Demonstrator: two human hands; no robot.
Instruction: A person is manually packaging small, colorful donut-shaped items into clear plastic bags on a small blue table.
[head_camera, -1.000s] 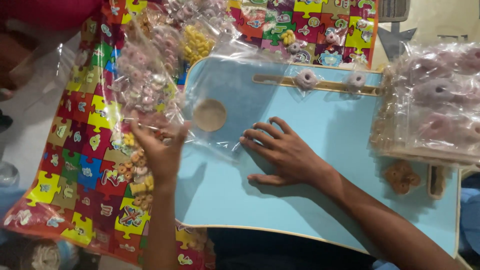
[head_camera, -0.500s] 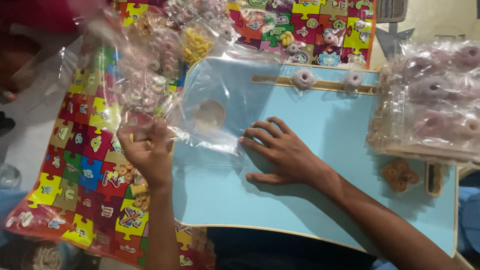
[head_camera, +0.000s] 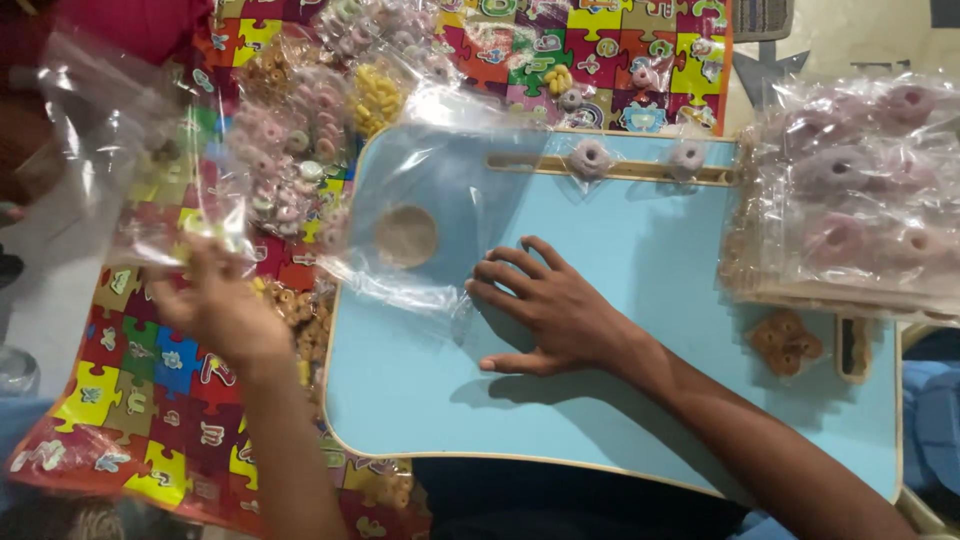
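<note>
My left hand (head_camera: 215, 305) is over the coloured puzzle mat (head_camera: 130, 400) at the left and grips the lower edge of a clear plastic bag (head_camera: 120, 140) lifted off the mat. My right hand (head_camera: 545, 305) lies flat on the light blue lap table (head_camera: 620, 400), fingers spread, its fingertips at the edge of another clear bag (head_camera: 440, 210) lying over the table's round cup hole (head_camera: 405, 235). Two pinkish ring-shaped pieces (head_camera: 590, 158) sit in the table's slot at the back.
Piles of small ring beads, pink (head_camera: 300, 150) and yellow (head_camera: 378, 97), lie in bags on the mat. A stack of clear packets with pink rings (head_camera: 850, 190) fills the table's right side. A brown flower-shaped piece (head_camera: 785, 340) lies below it.
My left hand has moved left off the table's edge and raised a clear bag over the mat. My right hand has stayed flat on the table.
</note>
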